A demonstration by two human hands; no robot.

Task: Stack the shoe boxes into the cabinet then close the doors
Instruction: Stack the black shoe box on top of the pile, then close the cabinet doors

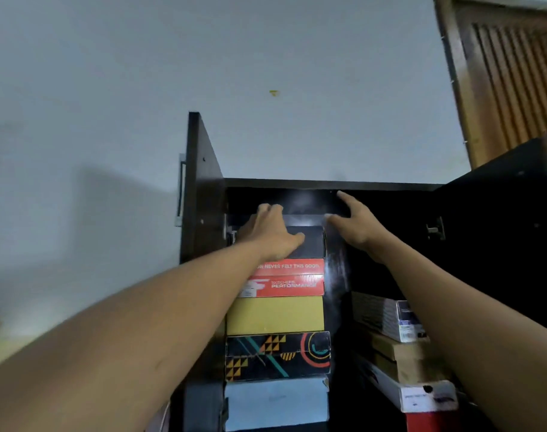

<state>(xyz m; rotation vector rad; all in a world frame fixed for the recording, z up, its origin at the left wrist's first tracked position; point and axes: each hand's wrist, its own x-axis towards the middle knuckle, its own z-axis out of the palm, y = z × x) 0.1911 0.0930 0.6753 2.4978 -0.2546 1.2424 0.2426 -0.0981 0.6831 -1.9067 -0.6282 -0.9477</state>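
A dark cabinet (328,183) stands open, both doors swung out. Its left compartment holds a stack of shoe boxes: a dark box (311,243) on top, then a red box (292,277), a yellow box (275,314), a patterned black box (278,355) and a pale blue box (276,403). My left hand (270,232) lies flat on the front of the dark top box, fingers over its upper edge. My right hand (356,221) is spread beside that box's right corner, against the centre divider. It is unclear whether it touches the box.
The right compartment holds several tilted boxes, a striped grey one (387,316) on top, brown ones and a white one (421,395) below. The left door (200,188) and right door (515,219) flank my arms. A wooden louvred door (515,79) stands at the far right.
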